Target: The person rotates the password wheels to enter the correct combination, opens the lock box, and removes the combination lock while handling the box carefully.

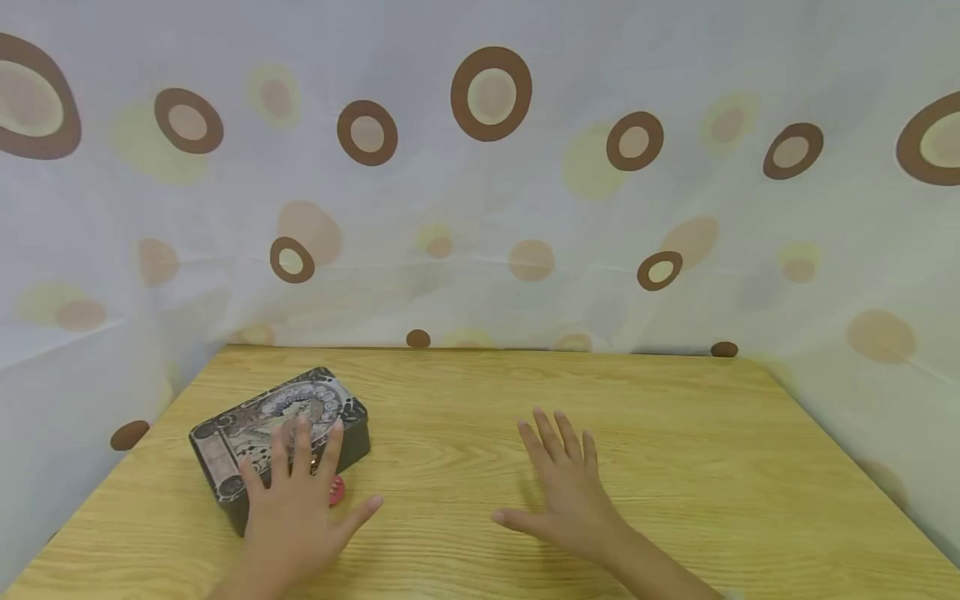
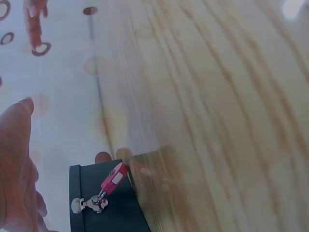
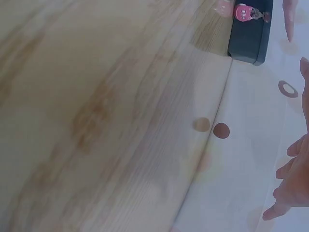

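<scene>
A dark rectangular tin box [image 1: 300, 400] with an ornate printed lid sits at the left of the table, turned at an angle. On its front a metal clasp [image 2: 89, 205] carries a small pink-red combination padlock [image 2: 114, 178], which also shows in the right wrist view. My left hand [image 1: 292, 508] is spread in front of the box, its fingers overlapping the lid in the head view and holding nothing. To the right, my right hand [image 1: 566, 492] hovers over bare wood with fingers spread, also holding nothing, well apart from the box.
The wooden table [image 1: 675, 433] has pale, lengthwise grain and a glossy surface. A white curtain [image 1: 420, 192] printed with brown, peach and yellow circles hangs along the back and both sides of it.
</scene>
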The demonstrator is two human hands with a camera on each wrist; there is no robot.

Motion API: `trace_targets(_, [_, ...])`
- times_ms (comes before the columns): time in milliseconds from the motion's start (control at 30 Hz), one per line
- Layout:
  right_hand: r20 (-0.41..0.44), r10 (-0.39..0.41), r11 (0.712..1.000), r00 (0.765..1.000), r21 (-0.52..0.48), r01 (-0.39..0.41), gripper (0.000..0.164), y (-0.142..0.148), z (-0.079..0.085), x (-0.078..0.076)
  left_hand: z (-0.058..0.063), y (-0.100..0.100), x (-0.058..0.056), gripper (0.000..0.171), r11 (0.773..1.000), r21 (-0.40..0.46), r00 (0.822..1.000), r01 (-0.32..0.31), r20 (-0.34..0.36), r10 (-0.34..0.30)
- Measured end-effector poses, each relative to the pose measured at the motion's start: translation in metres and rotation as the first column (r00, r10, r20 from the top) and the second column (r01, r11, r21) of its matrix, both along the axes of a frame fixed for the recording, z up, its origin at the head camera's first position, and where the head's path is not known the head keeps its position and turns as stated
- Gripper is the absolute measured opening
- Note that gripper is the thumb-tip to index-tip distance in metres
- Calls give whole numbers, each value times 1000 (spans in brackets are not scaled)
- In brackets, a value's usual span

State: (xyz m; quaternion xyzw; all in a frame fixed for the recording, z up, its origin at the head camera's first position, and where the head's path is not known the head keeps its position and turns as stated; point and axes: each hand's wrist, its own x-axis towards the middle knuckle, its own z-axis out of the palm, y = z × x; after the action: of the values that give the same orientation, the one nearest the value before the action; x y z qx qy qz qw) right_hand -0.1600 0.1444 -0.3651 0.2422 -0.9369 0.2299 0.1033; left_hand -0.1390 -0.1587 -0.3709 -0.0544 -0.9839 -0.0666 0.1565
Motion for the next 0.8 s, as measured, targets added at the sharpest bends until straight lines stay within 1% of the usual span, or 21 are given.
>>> trace_targets(100, [15, 15, 1000, 1000, 7, -15, 99, -7, 0, -3, 0, -6, 0, 93, 1000, 17, 1000, -15, 15, 15])
trace_targets(167, [14, 25, 999, 1000, 30, -25, 99, -12, 0, -5, -1, -9, 1, 93, 999, 17, 999, -27, 20, 27])
trace_targets(333, [23, 54, 997, 998, 56, -55, 96, -27, 0, -8, -2, -17, 2, 94, 999, 10, 999, -48, 13, 47])
trace_targets(500, [49, 104, 993, 993, 52, -106, 95, -44, 1, -11, -3, -26, 4, 96, 999, 5, 999, -49, 17, 49])
trace_targets(667, [75, 147, 983, 986, 100, -154, 93, -60, 4, -14, -3, -32, 4, 96, 999, 12, 999, -45, -5, 45])
trace_targets(800, [75, 175, 974, 982, 132, -183, 91, -72, 8, -18, -3, -36, 5, 96, 997, 43, 998, -60, 21, 59])
